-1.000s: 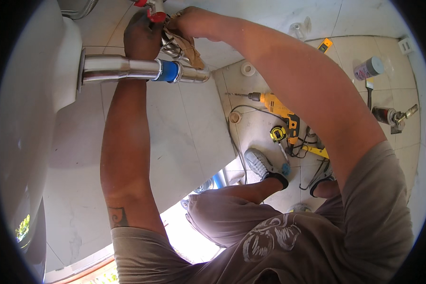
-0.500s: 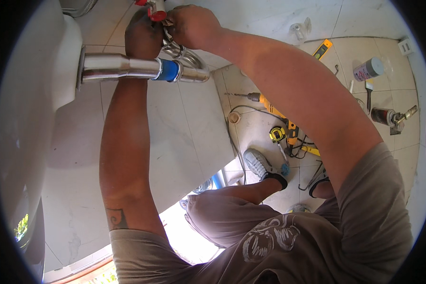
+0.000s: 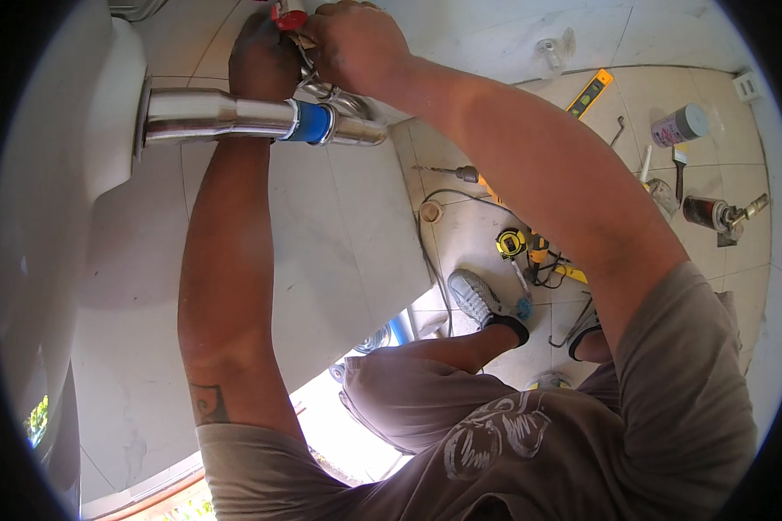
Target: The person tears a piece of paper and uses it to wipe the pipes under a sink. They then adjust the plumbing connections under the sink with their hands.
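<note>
Both my hands are raised at the top edge, around a small valve with a red handle [image 3: 288,17]. My left hand [image 3: 263,59], reaching up behind the steel drain pipe [image 3: 222,117], is closed beside the valve; its fingers are mostly hidden. Just under the handle, my right hand [image 3: 356,43] is curled into a closed grip. What either hand grips is hidden. A thin metal piece [image 3: 307,62] shows between them. The drain pipe bends back near my right wrist and carries a blue band [image 3: 310,122].
A white basin [image 3: 43,217] fills the left side. On the tiled floor lie a drill [image 3: 469,174], tape measure [image 3: 510,243], spirit level [image 3: 591,91], spray can [image 3: 679,126], paintbrush [image 3: 679,174] and torch canister [image 3: 708,213]. A cable [image 3: 421,234] loops near my shoe [image 3: 473,295].
Both hands stay at the red-handled valve. My right forearm and elbow have shifted slightly left and down, showing more of the spirit level. The pipe and basin sit slightly differently in view.
</note>
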`<state>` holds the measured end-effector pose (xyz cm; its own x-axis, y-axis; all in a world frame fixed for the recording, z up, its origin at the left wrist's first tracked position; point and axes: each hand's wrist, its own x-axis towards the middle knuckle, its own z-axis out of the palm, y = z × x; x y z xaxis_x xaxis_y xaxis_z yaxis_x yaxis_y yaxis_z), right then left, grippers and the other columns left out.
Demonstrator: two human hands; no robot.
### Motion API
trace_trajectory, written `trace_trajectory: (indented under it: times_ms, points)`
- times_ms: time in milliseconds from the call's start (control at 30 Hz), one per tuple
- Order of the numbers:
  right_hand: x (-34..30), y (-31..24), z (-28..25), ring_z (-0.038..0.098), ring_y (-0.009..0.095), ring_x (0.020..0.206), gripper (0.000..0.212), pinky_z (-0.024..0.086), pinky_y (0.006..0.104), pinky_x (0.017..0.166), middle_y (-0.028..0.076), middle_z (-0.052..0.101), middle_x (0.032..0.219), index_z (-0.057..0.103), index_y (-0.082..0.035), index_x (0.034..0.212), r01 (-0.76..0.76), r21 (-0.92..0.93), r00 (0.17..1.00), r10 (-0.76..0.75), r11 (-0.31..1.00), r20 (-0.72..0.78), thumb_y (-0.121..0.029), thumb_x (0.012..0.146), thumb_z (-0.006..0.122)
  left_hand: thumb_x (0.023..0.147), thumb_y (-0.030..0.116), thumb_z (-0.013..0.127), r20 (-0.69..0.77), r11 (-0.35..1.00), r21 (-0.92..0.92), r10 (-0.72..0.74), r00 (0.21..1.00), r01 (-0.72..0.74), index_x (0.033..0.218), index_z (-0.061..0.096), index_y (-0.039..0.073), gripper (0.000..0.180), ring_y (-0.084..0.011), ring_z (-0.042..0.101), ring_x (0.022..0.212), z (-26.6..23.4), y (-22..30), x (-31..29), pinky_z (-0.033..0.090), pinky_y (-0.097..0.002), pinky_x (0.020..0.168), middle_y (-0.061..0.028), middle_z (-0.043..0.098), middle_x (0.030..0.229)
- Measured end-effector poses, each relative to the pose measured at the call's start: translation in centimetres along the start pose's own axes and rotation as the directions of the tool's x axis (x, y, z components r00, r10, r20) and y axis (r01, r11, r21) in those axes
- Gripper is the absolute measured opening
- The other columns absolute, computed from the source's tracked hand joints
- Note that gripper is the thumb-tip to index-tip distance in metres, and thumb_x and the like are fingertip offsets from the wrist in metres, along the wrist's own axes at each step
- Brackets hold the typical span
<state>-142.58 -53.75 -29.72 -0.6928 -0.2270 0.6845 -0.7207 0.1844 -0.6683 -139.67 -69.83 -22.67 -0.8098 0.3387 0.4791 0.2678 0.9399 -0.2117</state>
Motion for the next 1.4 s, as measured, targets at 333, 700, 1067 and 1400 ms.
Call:
trace_trajectory:
  times_ms: [333,700,1067,1400]
  points:
    - [-0.9,-0.7,0.5,0.07,0.034,0.093,0.021,0.055,0.0451,0.081,0.014,0.073,0.097,0.073,-0.008,0.101,-0.008,-0.004,0.999,0.007,1.0,-0.051,-0.017,0.085,0.064,0.087,0.002,0.062,0.0,0.999,-0.026,-0.023,1.0,0.023,0.109,0.069,0.001,0.023,-0.0425,0.067,0.095,-0.1,0.6,0.0,0.055,-0.0485,0.083,-0.02,0.068,0.107]
    - [0.3,6.3,3.8,0.071,0.035,0.08,0.019,0.056,0.0446,0.075,0.021,0.07,0.08,0.07,-0.005,0.086,0.076,-0.076,0.962,-0.053,0.994,0.268,-0.018,0.09,0.058,0.097,0.02,0.061,0.022,0.996,-0.003,-0.089,0.996,0.09,0.109,0.068,-0.002,0.026,-0.0445,0.065,0.098,-0.3,1.4,-0.1,0.051,-0.0503,0.086,-0.0231,0.066,0.109]
    - [1.9,1.7,0.7,0.072,0.029,0.093,0.044,0.056,0.0362,0.084,0.019,0.073,0.099,0.07,0.001,0.11,-0.53,0.297,0.845,0.466,0.794,0.261,-0.032,0.084,0.08,0.091,0.016,0.067,0.268,0.978,-0.193,-0.019,0.963,0.073,0.111,0.066,-0.003,0.028,-0.0394,0.068,0.091,-2.2,1.0,1.5,0.053,-0.0455,0.082,-0.0225,0.067,0.105]
    - [1.0,2.6,0.9,0.067,0.018,0.085,0.032,0.054,0.0358,0.075,0.009,0.072,0.092,0.07,0.002,0.104,-0.722,0.528,0.691,0.513,0.448,0.509,-0.025,0.087,0.076,0.085,0.013,0.07,0.32,0.95,-0.249,-0.105,0.941,0.191,0.11,0.065,0.0,0.029,-0.0437,0.064,0.105,-2.4,1.0,1.5,0.051,-0.0481,0.091,-0.023,0.065,0.113]
